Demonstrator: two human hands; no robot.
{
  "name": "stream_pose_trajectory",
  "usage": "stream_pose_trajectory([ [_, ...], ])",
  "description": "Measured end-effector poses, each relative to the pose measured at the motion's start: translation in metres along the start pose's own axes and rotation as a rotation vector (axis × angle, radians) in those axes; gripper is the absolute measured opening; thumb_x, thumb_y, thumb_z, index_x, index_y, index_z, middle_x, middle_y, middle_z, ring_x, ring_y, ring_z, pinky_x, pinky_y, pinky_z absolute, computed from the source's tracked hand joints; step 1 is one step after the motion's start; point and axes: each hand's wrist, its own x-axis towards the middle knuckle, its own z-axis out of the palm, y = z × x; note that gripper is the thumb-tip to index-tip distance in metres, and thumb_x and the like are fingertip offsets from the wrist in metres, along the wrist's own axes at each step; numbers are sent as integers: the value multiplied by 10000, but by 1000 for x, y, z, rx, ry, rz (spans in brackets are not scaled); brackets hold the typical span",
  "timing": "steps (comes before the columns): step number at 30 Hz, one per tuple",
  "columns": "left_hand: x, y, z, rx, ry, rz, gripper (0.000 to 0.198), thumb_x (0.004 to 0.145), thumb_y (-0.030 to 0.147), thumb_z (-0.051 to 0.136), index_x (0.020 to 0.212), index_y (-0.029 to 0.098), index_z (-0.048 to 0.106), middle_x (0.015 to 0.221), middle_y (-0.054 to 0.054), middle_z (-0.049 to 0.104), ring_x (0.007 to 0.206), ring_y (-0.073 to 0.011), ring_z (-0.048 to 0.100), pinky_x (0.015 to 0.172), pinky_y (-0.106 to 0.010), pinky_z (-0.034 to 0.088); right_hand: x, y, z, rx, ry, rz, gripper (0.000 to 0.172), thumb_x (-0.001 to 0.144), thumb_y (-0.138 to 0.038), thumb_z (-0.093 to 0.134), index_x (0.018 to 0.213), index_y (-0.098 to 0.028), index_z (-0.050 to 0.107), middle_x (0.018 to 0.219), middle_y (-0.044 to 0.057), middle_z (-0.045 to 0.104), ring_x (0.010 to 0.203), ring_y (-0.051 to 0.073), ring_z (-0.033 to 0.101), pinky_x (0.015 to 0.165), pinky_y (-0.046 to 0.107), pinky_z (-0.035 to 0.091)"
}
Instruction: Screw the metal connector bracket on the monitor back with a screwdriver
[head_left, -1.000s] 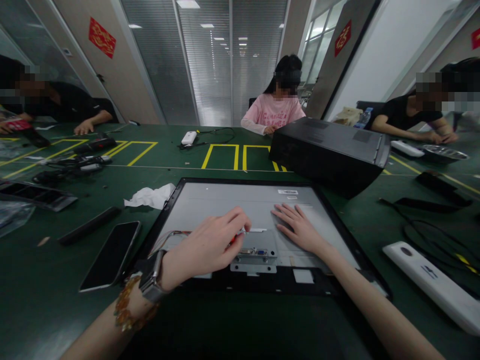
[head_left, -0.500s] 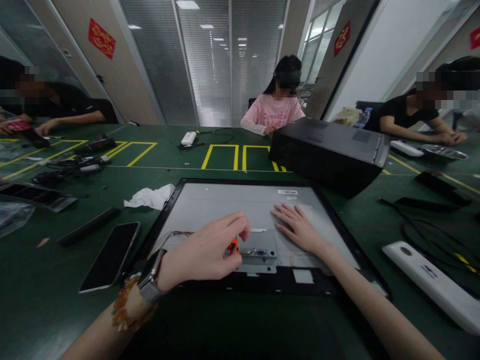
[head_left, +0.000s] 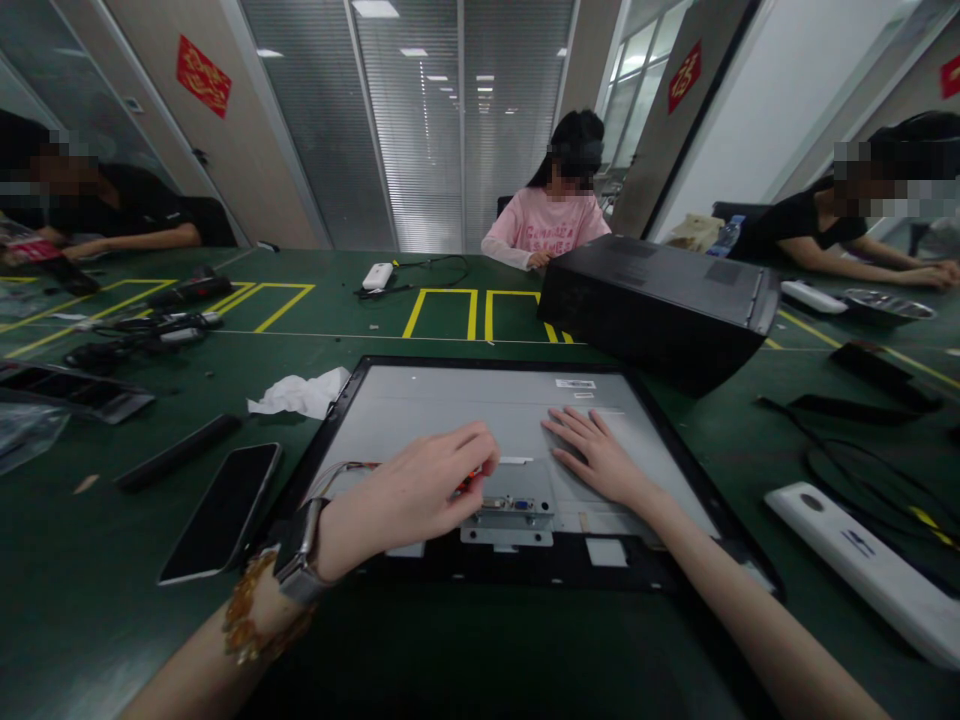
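A monitor panel (head_left: 465,400) lies face down on the green table, its grey metal back up inside a black frame. My left hand (head_left: 409,495) is closed round a small orange-handled screwdriver (head_left: 470,480), whose tip sits at the metal port bracket (head_left: 514,510) near the panel's front edge. My right hand (head_left: 596,455) lies flat with fingers spread on the panel's back, just right of the bracket. Thin coloured wires (head_left: 349,470) run out from under my left hand toward the left.
A black phone (head_left: 221,510), a black strip (head_left: 180,450) and crumpled white paper (head_left: 300,393) lie left of the panel. A black casing (head_left: 660,300) stands behind it, a white bar (head_left: 870,570) and cables (head_left: 862,460) to the right. Three people sit around the table.
My left hand turned slightly on the screwdriver, hiding more of the orange handle. My right hand has stayed put. The person at the right stretched an arm further out.
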Motion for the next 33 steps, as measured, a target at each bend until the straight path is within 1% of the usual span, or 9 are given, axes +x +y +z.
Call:
stream_pose_trajectory([
  [3, 0, -3, 4, 45, 18, 1, 92, 901, 114, 437, 934, 185, 486, 965, -34, 553, 679, -131, 523, 587, -267, 384, 0, 0, 1, 0, 3, -1, 482, 1008, -437, 380, 1456, -269, 439, 1537, 68, 410, 1439, 288, 298, 1151, 592, 205],
  [6, 1, -5, 7, 95, 34, -17, 52, 961, 189, 444, 964, 192, 495, 954, -20, 568, 656, -129, 536, 574, -272, 368, 0, 1, 1, -1, 0, -5, 486, 1010, -438, 376, 1460, -265, 434, 1537, 71, 410, 1440, 292, 296, 1149, 597, 201],
  [9, 0, -1, 4, 125, 21, -15, 67, 958, 248, 464, 992, 202, 499, 929, -5, 584, 651, -141, 550, 580, -286, 362, 0, 0, 0, 0, 1, -7, 488, 1009, -436, 379, 1465, -269, 426, 1540, 69, 404, 1442, 293, 291, 1149, 599, 201],
  [13, -3, 5, -3, 153, -4, 15, 171, 859, 167, 437, 1019, 200, 487, 989, -21, 585, 670, -160, 533, 603, -310, 365, 0, 0, 0, 4, 7, -4, 483, 1007, -443, 386, 1459, -280, 435, 1537, 62, 411, 1439, 292, 300, 1152, 596, 200],
  [15, -4, 6, -4, 171, -13, 16, 199, 843, 139, 400, 1016, 197, 480, 1012, -30, 573, 655, -156, 512, 602, -313, 362, 0, 0, 0, 7, 5, -6, 484, 1008, -446, 382, 1459, -279, 433, 1538, 63, 409, 1439, 291, 299, 1152, 598, 199],
  [20, -3, 5, -2, 224, -29, -29, 150, 897, 149, 376, 998, 190, 479, 997, -36, 563, 640, -149, 507, 593, -307, 358, 0, -1, -1, 7, -1, -3, 482, 1010, -436, 374, 1457, -267, 437, 1540, 68, 404, 1442, 289, 292, 1150, 597, 203],
  [24, -2, 5, -2, 326, -32, -71, 120, 953, 162, 376, 991, 182, 489, 963, -36, 583, 610, -148, 520, 549, -305, 319, 0, -2, -3, 0, -8, 4, 485, 1008, -427, 380, 1459, -259, 437, 1540, 71, 404, 1442, 291, 293, 1151, 595, 202],
  [29, -1, 2, -1, 427, -17, -70, 111, 1001, 275, 450, 976, 182, 506, 839, -17, 631, 575, -158, 553, 509, -296, 257, 0, -1, -2, -2, -14, 7, 483, 1009, -431, 374, 1455, -258, 442, 1542, 70, 400, 1441, 292, 293, 1149, 597, 205],
  [33, 0, 2, 0, 425, -14, -70, 273, 974, 461, 508, 927, 192, 520, 702, 7, 645, 525, -164, 549, 496, -292, 220, 0, -1, -1, -1, -8, 4, 483, 1007, -437, 383, 1455, -267, 440, 1541, 66, 404, 1440, 290, 297, 1151, 595, 205],
])
